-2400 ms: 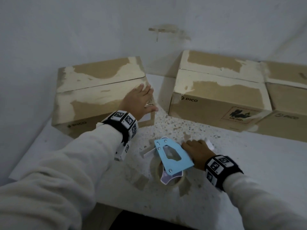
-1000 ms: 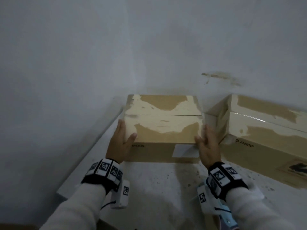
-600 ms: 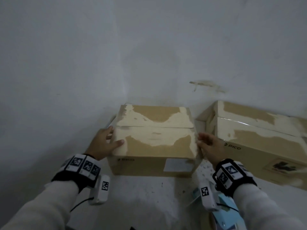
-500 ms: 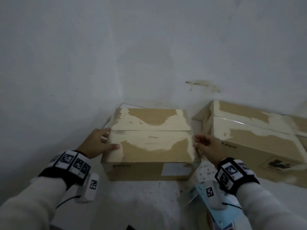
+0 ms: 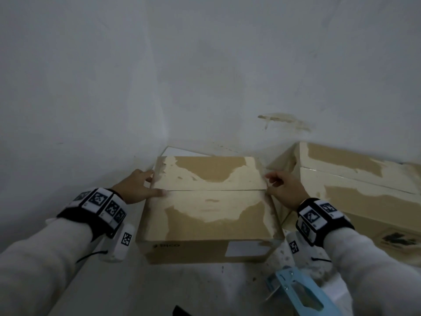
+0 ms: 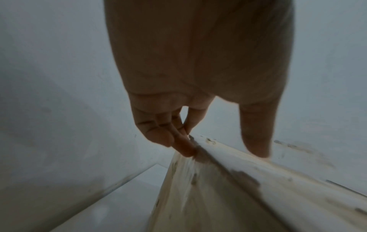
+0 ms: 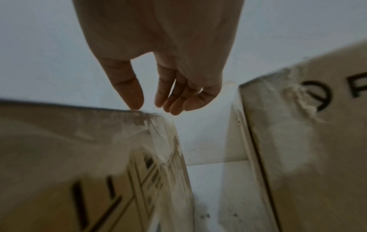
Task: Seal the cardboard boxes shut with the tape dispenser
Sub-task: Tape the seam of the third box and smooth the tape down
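Head view: cardboard box (image 5: pixel 209 215) sat at frame centre on the white worktop (image 5: pixel 159 288), pushed toward the wall corner (image 5: pixel 159 87). Its two top flaps were down, meeting at a seam across the middle; torn pale patches covered much of the top. No tape seen over the seam.

Left hand (image 5: pixel 134 189) lay against the box's left side at seam level, thumb stretched onto the top edge, fingers reaching to the far flap's corner. In the left wrist view the fingers (image 6: pixel 178 141) touched the box edge (image 6: pixel 228 172), fairly straight, not wrapped round anything, so released, just touching.

Right hand (image 5: pixel 284 190) was at the box's right side, mirror pos. Right wrist view: thumb tip (image 7: pixel 135 100) touched the box's top edge (image 7: pixel 79 141); other fingers hung relaxed, just off it. Also released, gripping nothing.

Second box (image 5: pixel 355 190) stood to the right, close beside the first w/ a narrow gap between. Also visible in the right wrist view (image 7: pixel 307 141).

Tape dispenser (image 5: pixel 298 290), light blue, lay on the worktop at lower right of frame, near the right forearm, untouched by either hand.
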`<act>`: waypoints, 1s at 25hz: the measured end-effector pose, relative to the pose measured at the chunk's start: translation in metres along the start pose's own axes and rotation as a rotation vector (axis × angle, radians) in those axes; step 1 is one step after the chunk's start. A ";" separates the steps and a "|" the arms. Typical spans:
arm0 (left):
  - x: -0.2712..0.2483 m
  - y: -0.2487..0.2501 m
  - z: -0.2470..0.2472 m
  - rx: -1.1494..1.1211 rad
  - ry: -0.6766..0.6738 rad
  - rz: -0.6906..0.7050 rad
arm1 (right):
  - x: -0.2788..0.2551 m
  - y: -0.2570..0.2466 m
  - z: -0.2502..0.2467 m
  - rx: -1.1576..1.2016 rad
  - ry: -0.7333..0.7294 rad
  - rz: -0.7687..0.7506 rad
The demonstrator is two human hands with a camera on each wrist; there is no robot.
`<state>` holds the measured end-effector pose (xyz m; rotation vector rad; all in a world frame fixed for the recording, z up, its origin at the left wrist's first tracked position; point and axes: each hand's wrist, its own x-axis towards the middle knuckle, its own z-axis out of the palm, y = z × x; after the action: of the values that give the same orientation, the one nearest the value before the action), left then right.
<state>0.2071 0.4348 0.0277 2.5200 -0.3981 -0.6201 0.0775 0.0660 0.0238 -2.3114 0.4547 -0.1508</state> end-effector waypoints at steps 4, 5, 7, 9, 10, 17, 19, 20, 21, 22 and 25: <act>0.019 -0.013 0.001 -0.018 -0.015 0.033 | 0.016 0.002 0.005 0.031 -0.027 0.036; 0.016 -0.009 0.001 0.000 -0.026 0.047 | 0.019 0.002 0.004 0.054 -0.044 0.054; 0.015 -0.002 -0.002 0.068 -0.078 0.032 | 0.026 0.005 0.003 0.066 -0.089 0.087; 0.018 0.008 -0.009 0.133 -0.127 0.010 | 0.035 0.003 0.004 0.046 -0.143 0.125; 0.022 0.012 -0.013 0.146 -0.136 0.011 | 0.039 0.001 0.004 0.040 -0.160 0.146; 0.055 0.012 -0.020 0.047 -0.051 -0.022 | 0.071 -0.005 0.012 0.056 -0.072 0.188; 0.059 0.016 -0.024 -0.025 -0.039 -0.043 | 0.079 -0.010 0.015 0.090 -0.096 0.234; 0.060 0.018 -0.026 -0.045 -0.041 -0.051 | 0.082 -0.010 0.016 0.101 -0.104 0.252; 0.062 0.021 -0.027 -0.041 -0.047 -0.068 | 0.086 -0.010 0.018 0.102 -0.107 0.262; 0.065 0.022 -0.026 -0.024 -0.042 -0.090 | 0.089 -0.008 0.018 0.087 -0.113 0.268; 0.077 0.017 -0.028 0.052 0.009 -0.135 | 0.093 -0.002 0.018 0.026 -0.098 0.243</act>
<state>0.2839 0.4027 0.0316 2.6151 -0.2449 -0.6569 0.1693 0.0450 0.0100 -2.2053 0.6742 0.0742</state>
